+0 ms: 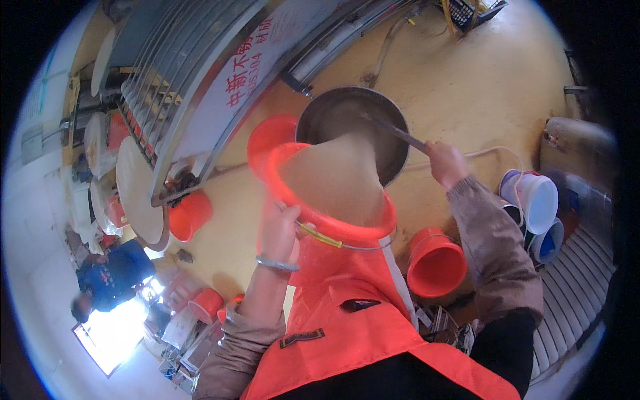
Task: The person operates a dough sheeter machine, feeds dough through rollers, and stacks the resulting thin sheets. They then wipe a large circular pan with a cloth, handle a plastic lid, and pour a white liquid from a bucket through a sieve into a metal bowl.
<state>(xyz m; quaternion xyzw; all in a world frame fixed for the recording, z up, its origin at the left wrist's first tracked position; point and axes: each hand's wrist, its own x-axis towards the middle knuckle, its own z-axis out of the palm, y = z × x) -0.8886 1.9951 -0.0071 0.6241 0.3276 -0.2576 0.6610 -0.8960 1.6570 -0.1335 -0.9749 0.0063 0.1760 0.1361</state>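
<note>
My left hand [283,230] is closed at the near edge of a red bucket [362,231], beside the yellow sleeve on its wire handle. The bucket tilts away from me, and a beige-grey liquid [333,175] runs over its far side into a dark round tub [399,110]. Similar liquid covers the inside of the tub. My right hand [445,164] is wrapped round the upper end of a long flat-looking handle [408,139], whose far end dips into the tub. What is on that end is hidden by the liquid.
Behind the tilted bucket stands another red bucket [262,143]. A red bucket [437,265] lies to its right, near white pails [537,200] and a pale hose [490,151]. A metal rack [175,143] rises at left; farther back is a person in blue [123,273].
</note>
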